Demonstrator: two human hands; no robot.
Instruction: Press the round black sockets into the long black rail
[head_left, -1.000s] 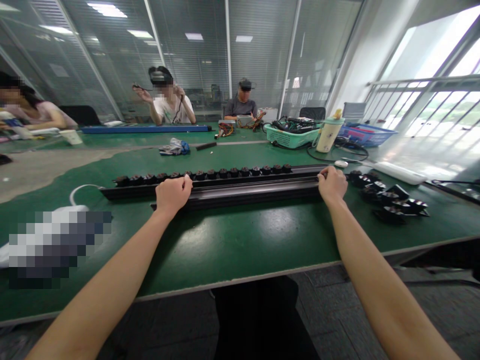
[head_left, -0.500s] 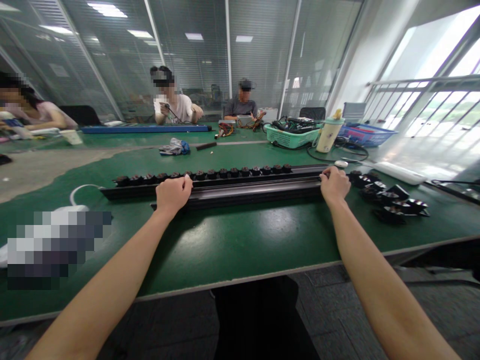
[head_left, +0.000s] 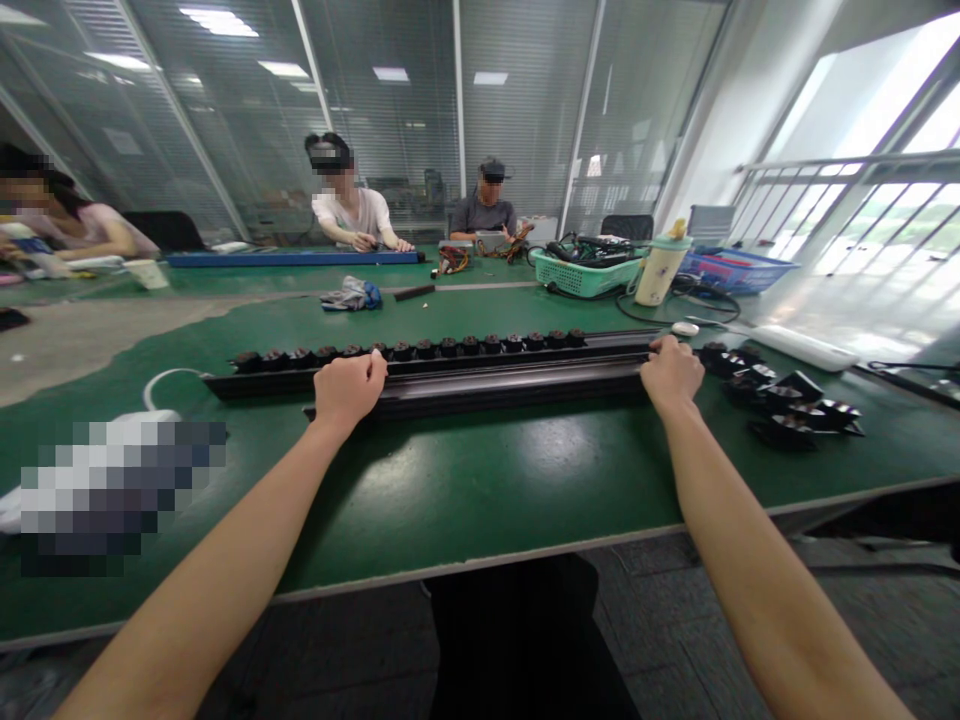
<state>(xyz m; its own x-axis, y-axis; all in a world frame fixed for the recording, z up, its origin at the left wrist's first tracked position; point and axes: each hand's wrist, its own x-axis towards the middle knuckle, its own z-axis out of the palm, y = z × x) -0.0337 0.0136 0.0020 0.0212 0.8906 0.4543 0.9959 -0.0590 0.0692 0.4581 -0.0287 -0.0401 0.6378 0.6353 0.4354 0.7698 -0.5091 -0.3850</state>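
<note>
A long black channel-shaped rail (head_left: 517, 385) lies across the green table in front of me. Toward its left end, my left hand (head_left: 350, 388) is closed round it with the thumb on top. My right hand (head_left: 673, 372) grips the rail's right end, fingers curled over it. Right behind this rail runs a second long black rail (head_left: 255, 384), with a row of small round black parts (head_left: 470, 346) along it. More loose black parts (head_left: 795, 395) with shiny faces lie in a heap to the right of my right hand.
Farther back stand a green basket (head_left: 589, 275) of cables, a cream tumbler (head_left: 660, 270) and a blue basket (head_left: 739, 270). A grey-blue glove (head_left: 352, 294) lies beyond the rails. Co-workers sit opposite, one at a long blue bar (head_left: 292, 258). The table's front edge (head_left: 480, 562) is near me.
My hands and the rail hold nearly the same place, with the view shifted slightly. Across the table, a co-worker's raised hand has come down to the blue bar.
</note>
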